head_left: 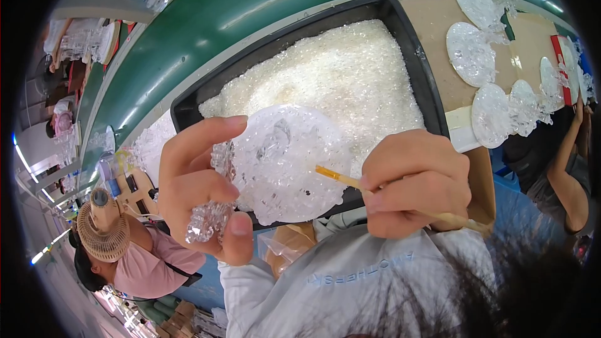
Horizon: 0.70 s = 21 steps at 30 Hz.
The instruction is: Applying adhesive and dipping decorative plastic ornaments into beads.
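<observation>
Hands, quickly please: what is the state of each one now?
Left hand: closed on a clear crystal-covered disc.
Right hand: closed on a thin wooden stick.

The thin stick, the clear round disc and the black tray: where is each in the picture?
Stick (336,176): head view, on its bare yellow shaft near the tip.
Disc (294,163): head view, on the middle of its clear face.
Tray (426,81): head view, on its black right wall.
</observation>
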Available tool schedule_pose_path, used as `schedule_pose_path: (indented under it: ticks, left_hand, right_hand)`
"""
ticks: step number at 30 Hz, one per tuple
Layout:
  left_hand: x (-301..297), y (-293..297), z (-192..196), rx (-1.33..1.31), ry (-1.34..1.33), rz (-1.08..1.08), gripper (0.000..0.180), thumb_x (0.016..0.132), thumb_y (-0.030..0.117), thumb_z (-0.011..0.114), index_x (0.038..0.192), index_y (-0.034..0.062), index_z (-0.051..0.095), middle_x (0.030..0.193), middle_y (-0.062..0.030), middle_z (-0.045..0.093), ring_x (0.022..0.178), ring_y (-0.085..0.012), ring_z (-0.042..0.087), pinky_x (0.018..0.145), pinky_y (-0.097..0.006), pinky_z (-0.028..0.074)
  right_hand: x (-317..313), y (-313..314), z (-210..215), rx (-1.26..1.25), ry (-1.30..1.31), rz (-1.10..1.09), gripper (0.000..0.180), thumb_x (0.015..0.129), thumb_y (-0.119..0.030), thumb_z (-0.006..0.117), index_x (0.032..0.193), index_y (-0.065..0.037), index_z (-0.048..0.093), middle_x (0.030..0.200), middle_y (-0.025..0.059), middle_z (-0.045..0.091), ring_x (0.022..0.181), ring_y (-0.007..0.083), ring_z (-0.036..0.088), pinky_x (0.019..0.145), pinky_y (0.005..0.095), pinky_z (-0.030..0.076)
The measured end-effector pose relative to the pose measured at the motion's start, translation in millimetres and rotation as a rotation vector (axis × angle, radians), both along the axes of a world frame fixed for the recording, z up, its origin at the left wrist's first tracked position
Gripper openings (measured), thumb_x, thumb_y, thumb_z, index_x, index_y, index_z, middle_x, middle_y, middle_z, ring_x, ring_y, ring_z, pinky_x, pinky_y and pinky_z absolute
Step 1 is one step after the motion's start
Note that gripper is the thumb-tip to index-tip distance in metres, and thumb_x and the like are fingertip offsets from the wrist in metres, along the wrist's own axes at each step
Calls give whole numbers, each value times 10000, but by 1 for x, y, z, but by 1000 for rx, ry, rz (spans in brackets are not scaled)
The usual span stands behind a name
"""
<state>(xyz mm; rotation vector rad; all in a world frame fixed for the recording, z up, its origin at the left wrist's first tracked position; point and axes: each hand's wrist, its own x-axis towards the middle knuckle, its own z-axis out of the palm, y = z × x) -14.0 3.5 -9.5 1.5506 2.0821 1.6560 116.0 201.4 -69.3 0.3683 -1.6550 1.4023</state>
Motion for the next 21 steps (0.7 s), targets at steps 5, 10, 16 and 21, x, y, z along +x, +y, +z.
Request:
schedule_pose_path:
  ticks: [5, 10, 16, 21]
  left_hand:
    - [0, -4, -4, 4, 20, 6, 269, 877, 240, 617, 918, 1, 503, 1187, -387, 516, 998, -373, 604, 867, -450, 504]
    - [-2, -6, -5, 8, 12, 4, 288, 880, 269, 627, 901, 12, 499, 1175, -379, 530, 985, -369, 606, 853, -437, 503]
    - [2, -3, -5, 81, 27, 136, 337, 864, 360, 662, 836, 62, 506, 1131, -331, 575, 895, -297, 604, 759, -348, 497]
    - [2, -5, -11, 192, 66, 125, 336, 844, 368, 689, 803, 78, 525, 1113, -303, 594, 793, -258, 595, 678, -305, 479]
  right_hand:
    - [1, 2, 0, 24, -42, 35, 192, 580, 50, 684, 754, 1, 621, 715, 108, 613, 518, 182, 583, 428, 262, 473]
    - [1, 4, -2, -32, 109, -45, 161, 612, 53, 671, 757, 19, 611, 701, 120, 609, 502, 190, 575, 420, 268, 475]
    - [2, 11, 0, -47, 185, -41, 136, 664, 42, 697, 766, 25, 610, 705, 122, 607, 502, 196, 577, 427, 268, 480]
    - [2, 10, -5, 32, 178, -74, 127, 697, 30, 711, 787, 23, 622, 727, 118, 612, 531, 202, 593, 449, 275, 492]
